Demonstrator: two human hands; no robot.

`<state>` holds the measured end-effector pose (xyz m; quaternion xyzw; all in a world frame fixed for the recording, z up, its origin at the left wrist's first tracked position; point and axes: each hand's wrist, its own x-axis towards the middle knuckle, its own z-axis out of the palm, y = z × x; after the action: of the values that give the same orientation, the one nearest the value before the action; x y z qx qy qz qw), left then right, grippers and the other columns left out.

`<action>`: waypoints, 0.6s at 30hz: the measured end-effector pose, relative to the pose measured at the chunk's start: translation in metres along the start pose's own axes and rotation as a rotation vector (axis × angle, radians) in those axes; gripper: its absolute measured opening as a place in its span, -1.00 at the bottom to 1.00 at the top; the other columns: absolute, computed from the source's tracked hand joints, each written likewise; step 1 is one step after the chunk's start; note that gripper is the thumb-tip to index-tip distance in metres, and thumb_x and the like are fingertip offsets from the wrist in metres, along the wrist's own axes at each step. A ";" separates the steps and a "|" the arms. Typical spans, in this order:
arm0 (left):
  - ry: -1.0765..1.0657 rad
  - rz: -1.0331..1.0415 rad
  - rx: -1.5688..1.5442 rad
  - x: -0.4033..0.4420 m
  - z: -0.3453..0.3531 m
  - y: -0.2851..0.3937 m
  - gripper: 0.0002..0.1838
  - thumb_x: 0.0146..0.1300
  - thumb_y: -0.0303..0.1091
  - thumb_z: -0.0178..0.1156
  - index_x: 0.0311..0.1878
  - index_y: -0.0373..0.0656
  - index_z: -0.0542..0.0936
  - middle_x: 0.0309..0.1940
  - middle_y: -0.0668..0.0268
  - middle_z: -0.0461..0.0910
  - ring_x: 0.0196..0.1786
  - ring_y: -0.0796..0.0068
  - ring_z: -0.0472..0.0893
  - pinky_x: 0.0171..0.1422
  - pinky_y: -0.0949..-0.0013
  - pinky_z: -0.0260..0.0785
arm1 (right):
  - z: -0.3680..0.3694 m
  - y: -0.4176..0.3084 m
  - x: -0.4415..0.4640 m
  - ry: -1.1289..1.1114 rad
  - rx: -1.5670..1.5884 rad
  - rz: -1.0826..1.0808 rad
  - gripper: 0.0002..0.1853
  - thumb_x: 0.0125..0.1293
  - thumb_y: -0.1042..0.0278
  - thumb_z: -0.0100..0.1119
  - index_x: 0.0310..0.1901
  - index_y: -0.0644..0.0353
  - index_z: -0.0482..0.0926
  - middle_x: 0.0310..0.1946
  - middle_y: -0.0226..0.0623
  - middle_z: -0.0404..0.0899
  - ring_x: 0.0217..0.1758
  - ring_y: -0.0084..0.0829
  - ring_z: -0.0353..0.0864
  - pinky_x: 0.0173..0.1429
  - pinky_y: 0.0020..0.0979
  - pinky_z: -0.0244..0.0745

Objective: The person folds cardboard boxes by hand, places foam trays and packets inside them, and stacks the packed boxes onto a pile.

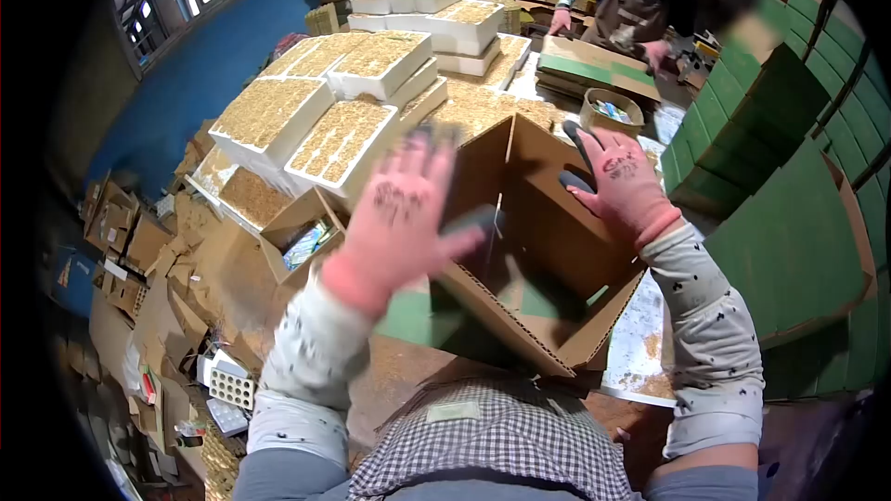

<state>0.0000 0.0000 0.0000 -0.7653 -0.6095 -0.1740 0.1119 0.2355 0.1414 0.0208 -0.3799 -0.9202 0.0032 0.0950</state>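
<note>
An open cardboard box, brown inside, stands tilted before me with its opening facing up. My left hand, in a pink glove with dark fingertips, is open with fingers spread at the box's left side; it is slightly blurred, and I cannot tell whether it touches the cardboard. My right hand, gloved the same way, holds the right wall at the rim, thumb inside and fingers over the outer side. Left of the box sits a smaller cardboard carton with blue and white packets in it.
White foam trays topped with tan granular material are stacked behind. Green cartons rise in stacks at the right. A round tub holds packets. Across the table a co-worker handles flat cardboard. Cardboard scraps litter the left floor.
</note>
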 end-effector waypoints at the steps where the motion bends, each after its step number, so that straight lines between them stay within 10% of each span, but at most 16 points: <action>1: 0.026 -0.226 0.232 0.008 0.018 -0.008 -0.28 0.24 0.12 0.03 0.28 -0.25 0.28 0.18 0.01 0.39 0.20 0.10 0.42 0.25 0.25 0.28 | -0.008 0.006 -0.013 0.160 -0.056 -0.148 -0.18 -0.11 -0.02 0.39 0.20 0.16 0.32 0.12 -0.01 0.37 0.27 -0.13 0.29 0.38 -0.17 0.07; 2: 0.026 -0.081 -0.131 0.009 0.023 -0.022 -0.29 0.28 0.11 -0.03 0.25 -0.35 0.28 0.15 0.02 0.42 0.17 0.13 0.45 0.21 0.29 0.31 | -0.021 0.012 -0.025 0.315 -0.114 -0.304 -0.18 -0.12 -0.05 0.39 0.19 0.17 0.34 0.08 -0.01 0.40 0.23 -0.11 0.33 0.35 -0.16 0.13; 4: -0.304 -0.045 -0.189 0.023 -0.014 -0.018 -0.44 0.26 0.00 0.07 0.22 -0.17 0.38 0.06 0.08 0.49 0.11 0.17 0.48 0.21 0.30 0.29 | -0.049 0.020 -0.059 -0.422 0.501 -0.603 -0.16 -0.22 -0.07 0.45 0.15 0.16 0.42 0.09 -0.11 0.42 0.30 -0.13 0.27 0.39 -0.17 0.05; 5: -0.534 -0.004 -0.239 0.034 -0.024 -0.007 -0.48 0.26 -0.01 0.07 0.19 -0.13 0.43 -0.01 0.10 0.54 0.05 0.16 0.51 0.17 0.29 0.32 | -0.040 0.018 -0.075 -0.443 0.377 -0.474 -0.14 -0.21 -0.05 0.44 0.18 0.15 0.39 0.15 -0.11 0.36 0.33 -0.08 0.22 0.41 -0.11 0.02; 7: -0.144 0.335 -0.041 0.042 0.025 -0.013 -0.55 0.24 0.04 0.07 -0.02 -0.13 0.56 -0.30 0.10 0.61 -0.17 0.21 0.60 0.01 0.26 0.40 | -0.012 -0.014 -0.091 -0.101 0.052 -0.273 -0.14 -0.13 -0.05 0.40 0.24 0.11 0.33 0.21 -0.12 0.30 0.34 0.00 0.19 0.42 -0.01 -0.05; 10: -0.643 -0.214 -0.229 0.080 0.019 0.027 -0.54 0.25 0.09 0.00 -0.13 -0.13 0.60 -0.35 0.13 0.61 -0.11 0.16 0.58 0.04 0.21 0.37 | 0.102 -0.001 -0.101 -0.198 -0.237 -0.415 -0.36 0.06 0.15 0.25 0.20 0.13 0.35 0.14 -0.13 0.35 0.26 -0.07 0.29 0.27 -0.05 0.23; 11: -0.397 0.180 0.082 0.074 0.107 0.003 -0.56 0.24 0.08 0.02 -0.17 -0.11 0.61 -0.36 0.12 0.60 -0.08 0.14 0.56 0.08 0.16 0.34 | 0.070 0.003 -0.089 -0.176 -0.238 -0.358 -0.40 0.08 0.17 0.23 0.18 0.15 0.36 0.08 -0.13 0.38 0.18 -0.11 0.34 0.19 -0.10 0.28; 13: -0.137 -0.036 -0.056 0.067 0.122 0.014 -0.63 0.20 -0.02 0.09 -0.12 -0.09 0.60 -0.31 0.13 0.59 -0.07 0.12 0.54 0.11 0.14 0.30 | -0.021 0.009 -0.046 -0.144 -0.242 -0.266 -0.47 0.12 0.20 0.21 0.12 0.19 0.40 -0.06 -0.12 0.46 0.03 -0.20 0.45 0.03 -0.21 0.40; 14: -0.335 -0.186 -0.147 0.073 0.086 0.029 -0.58 0.16 -0.10 0.12 0.05 -0.09 0.51 -0.13 0.15 0.55 0.02 0.10 0.46 0.20 0.13 0.21 | -0.018 0.021 -0.047 -0.063 -0.264 -0.196 -0.50 0.16 0.16 0.16 0.11 0.20 0.41 -0.09 -0.12 0.47 -0.03 -0.19 0.46 -0.01 -0.21 0.40; 17: 0.492 -0.198 -0.079 0.060 0.088 0.018 -0.50 0.15 -0.12 0.10 0.14 -0.12 0.42 0.01 0.16 0.47 0.08 0.10 0.38 0.25 0.14 0.14 | 0.029 0.065 -0.050 0.197 -0.327 0.030 -0.53 0.29 0.03 0.02 0.06 0.23 0.43 -0.19 -0.12 0.50 -0.20 -0.18 0.50 -0.12 -0.22 0.40; 18: 0.460 -0.227 -0.025 0.057 0.092 0.010 -0.44 0.16 -0.07 0.09 0.19 -0.16 0.37 0.05 0.13 0.43 0.12 0.15 0.34 0.27 0.14 0.10 | 0.082 0.053 -0.059 0.309 -0.293 -0.129 -0.42 0.31 -0.06 -0.05 0.14 0.31 0.36 -0.17 -0.02 0.49 -0.14 -0.13 0.50 -0.06 -0.19 0.41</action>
<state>0.0331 0.0843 -0.0609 -0.6337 -0.6477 -0.3626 0.2179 0.2985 0.1431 -0.0739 -0.3261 -0.9076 -0.1948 0.1785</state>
